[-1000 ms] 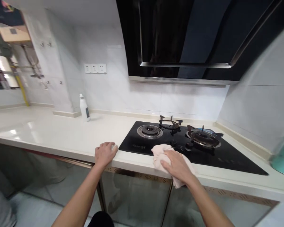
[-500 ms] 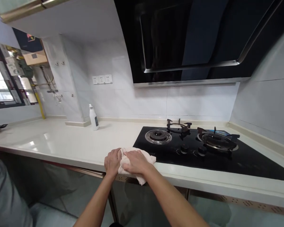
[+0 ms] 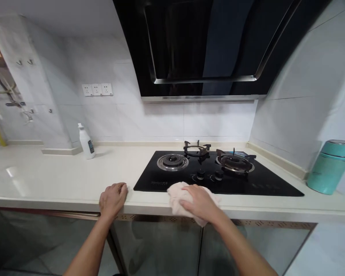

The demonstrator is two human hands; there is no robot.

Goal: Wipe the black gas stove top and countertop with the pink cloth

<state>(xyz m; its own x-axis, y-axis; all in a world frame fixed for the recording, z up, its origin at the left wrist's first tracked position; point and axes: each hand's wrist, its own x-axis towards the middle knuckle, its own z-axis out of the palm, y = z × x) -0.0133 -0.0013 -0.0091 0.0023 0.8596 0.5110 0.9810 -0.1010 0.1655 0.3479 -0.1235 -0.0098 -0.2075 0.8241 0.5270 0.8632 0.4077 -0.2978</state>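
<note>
My right hand (image 3: 199,202) presses a pale pink cloth (image 3: 176,193) onto the front edge of the cream countertop (image 3: 60,176), just before the black glass gas hob (image 3: 264,186). Its fingers curl over the cloth, part of which hangs over the counter's edge. My left hand (image 3: 112,198) rests on the counter's front edge to the left of the hob, fingers bent over the rim and holding nothing. The hob has two burners (image 3: 172,161) and two knobs (image 3: 200,174) behind the cloth.
A white bottle (image 3: 86,142) stands at the back left by the tiled wall. A teal canister (image 3: 330,166) stands on the counter at the far right. A black range hood (image 3: 207,46) hangs above the hob. Glass-fronted cabinet doors (image 3: 158,245) are below the counter.
My right hand has slid the cloth rightward along the counter's front edge, away from my left hand. The left hand has stayed on the edge. The view has swung to the right.
</note>
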